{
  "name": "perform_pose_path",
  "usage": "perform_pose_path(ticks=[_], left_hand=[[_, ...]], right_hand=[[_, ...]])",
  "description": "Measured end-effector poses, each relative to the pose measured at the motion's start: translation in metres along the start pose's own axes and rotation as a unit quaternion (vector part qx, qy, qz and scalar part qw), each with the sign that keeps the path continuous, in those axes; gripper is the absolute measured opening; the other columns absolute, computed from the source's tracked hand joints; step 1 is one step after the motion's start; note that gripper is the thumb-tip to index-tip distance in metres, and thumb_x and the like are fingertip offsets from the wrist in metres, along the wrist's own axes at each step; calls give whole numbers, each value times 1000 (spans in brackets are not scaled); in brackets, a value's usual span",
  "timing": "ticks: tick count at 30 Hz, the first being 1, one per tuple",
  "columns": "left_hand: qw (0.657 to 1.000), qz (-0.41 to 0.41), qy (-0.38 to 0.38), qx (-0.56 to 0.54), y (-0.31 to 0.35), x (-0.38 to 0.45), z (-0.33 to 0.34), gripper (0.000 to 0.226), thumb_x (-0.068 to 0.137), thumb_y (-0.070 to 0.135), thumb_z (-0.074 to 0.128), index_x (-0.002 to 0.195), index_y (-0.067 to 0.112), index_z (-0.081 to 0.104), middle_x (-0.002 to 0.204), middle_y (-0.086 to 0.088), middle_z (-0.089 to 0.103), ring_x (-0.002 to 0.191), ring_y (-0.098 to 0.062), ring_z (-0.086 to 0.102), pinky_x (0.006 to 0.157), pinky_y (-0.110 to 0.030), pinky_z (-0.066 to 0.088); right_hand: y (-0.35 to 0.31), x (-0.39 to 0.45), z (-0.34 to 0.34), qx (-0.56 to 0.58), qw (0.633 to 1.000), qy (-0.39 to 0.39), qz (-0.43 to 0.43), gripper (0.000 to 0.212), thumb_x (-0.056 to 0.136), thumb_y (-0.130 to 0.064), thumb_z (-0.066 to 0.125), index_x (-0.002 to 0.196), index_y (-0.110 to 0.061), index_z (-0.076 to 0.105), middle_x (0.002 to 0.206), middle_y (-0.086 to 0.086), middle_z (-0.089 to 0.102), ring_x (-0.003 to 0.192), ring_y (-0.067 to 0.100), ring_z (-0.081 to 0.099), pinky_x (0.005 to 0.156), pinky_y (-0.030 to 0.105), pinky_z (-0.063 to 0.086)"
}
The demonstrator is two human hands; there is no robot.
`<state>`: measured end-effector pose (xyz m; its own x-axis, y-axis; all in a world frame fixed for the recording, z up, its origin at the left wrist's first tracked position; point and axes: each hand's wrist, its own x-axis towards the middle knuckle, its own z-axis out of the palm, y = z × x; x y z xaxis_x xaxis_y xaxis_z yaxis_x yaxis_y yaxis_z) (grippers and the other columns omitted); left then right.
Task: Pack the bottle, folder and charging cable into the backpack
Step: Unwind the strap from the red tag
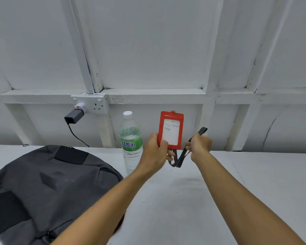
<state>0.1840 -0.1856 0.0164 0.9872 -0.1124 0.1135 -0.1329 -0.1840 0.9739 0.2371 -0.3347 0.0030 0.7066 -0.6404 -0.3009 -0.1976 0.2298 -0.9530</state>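
The left hand (155,152) holds a red card folder (170,129) upright in a tight grip. The right hand (199,145) pinches its striped strap (179,158). The bottle (131,142) stands on the white bench (184,200), beside the gray backpack (48,184). The charging cable (78,137) hangs from the wall plug (74,115).

Desk (184,200): white top, far edge against the white panelled wall.
Backpack (48,188): dark grey, lying flat, 8 o'clock corner.
Bottle (131,144): clear, green label, white cap, upright at 12 o'clock, just beside the backpack.
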Motion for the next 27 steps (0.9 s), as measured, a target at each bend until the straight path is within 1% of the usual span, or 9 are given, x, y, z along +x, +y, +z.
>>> perform_pose_path(ticks=[4, 7, 8, 10, 13, 15, 18, 22, 27], left_hand=[[998, 42, 7, 54, 45, 27, -23, 23, 98, 11, 42, 120, 8, 47, 95, -15, 71, 66, -24, 68, 69, -51, 61], [997, 50, -22, 53, 72, 36, -34, 22, 101, 8, 39, 121, 3, 46, 91, -25, 69, 62, -28, 64, 68, -49, 62], [996, 54, -33, 55, 81, 38, -37, 21, 102, 8, 38, 121, 3, 46, 90, -24, 68, 62, -27, 64, 68, -47, 63], [996, 64, -47, 50, 97, 42, -40, 23, 102, 8, 37, 122, 4, 48, 86, -17, 68, 58, -21, 63, 68, -45, 62], [995, 78, -53, 30, 121, 48, -45, 26, 102, 6, 36, 122, 2, 51, 83, -15, 67, 52, -18, 60, 64, -42, 61], [994, 88, -56, 17, 136, 48, -48, 25, 102, 7, 35, 119, 2, 53, 82, -15, 66, 52, -19, 59, 62, -39, 60], [993, 107, -54, -1, 158, 47, -53, 24, 101, 6, 36, 113, 2, 57, 80, -16, 67, 53, -23, 57, 58, -35, 58], [991, 116, -51, -33, 179, 48, -62, 26, 97, 3, 36, 111, -4, 58, 78, -18, 63, 50, -23, 52, 59, -38, 59], [990, 125, -44, -50, 192, 47, -66, 25, 96, 3, 37, 108, -3, 59, 76, -17, 63, 49, -23, 52, 60, -39, 59]], right_hand=[[4, 5, -25, -11, 994, -66, 82, 20, 88, -1, 37, 108, -4, 42, 111, 2, 54, 85, 36, 70, 65, 31, 49], [-2, 2, -28, -47, 991, -88, 93, 43, 88, -10, 40, 130, -3, 42, 120, 1, 40, 70, 35, 67, 76, 37, 57], [-9, 1, -26, -59, 993, -73, 67, 49, 88, -12, 42, 135, -3, 38, 122, 3, 40, 71, 35, 66, 74, 39, 57], [-31, -10, -24, -113, 991, -44, -50, 47, 93, -23, 45, 137, -6, 38, 132, 7, 46, 95, 35, 62, 79, 38, 52], [-68, -32, -17, -117, 957, -112, -242, 47, 100, -43, 39, 135, -13, 45, 135, 5, 53, 118, 23, 52, 95, 35, 42], [-91, -45, -13, -100, 932, -158, -310, 52, 99, -50, 38, 140, -16, 43, 138, 3, 52, 125, 20, 49, 101, 36, 41], [-115, -54, -8, -74, 912, -188, -356, 49, 99, -45, 43, 140, -18, 41, 131, 2, 58, 119, 18, 53, 101, 35, 41], [-134, -61, -4, -33, 901, -206, -381, 29, 99, -30, 51, 122, -12, 58, 109, 3, 69, 102, 16, 65, 94, 36, 51], [-141, -74, 0, -2, 892, -243, -382, 23, 99, -26, 52, 110, -9, 61, 97, 3, 70, 90, 20, 67, 81, 25, 50]])
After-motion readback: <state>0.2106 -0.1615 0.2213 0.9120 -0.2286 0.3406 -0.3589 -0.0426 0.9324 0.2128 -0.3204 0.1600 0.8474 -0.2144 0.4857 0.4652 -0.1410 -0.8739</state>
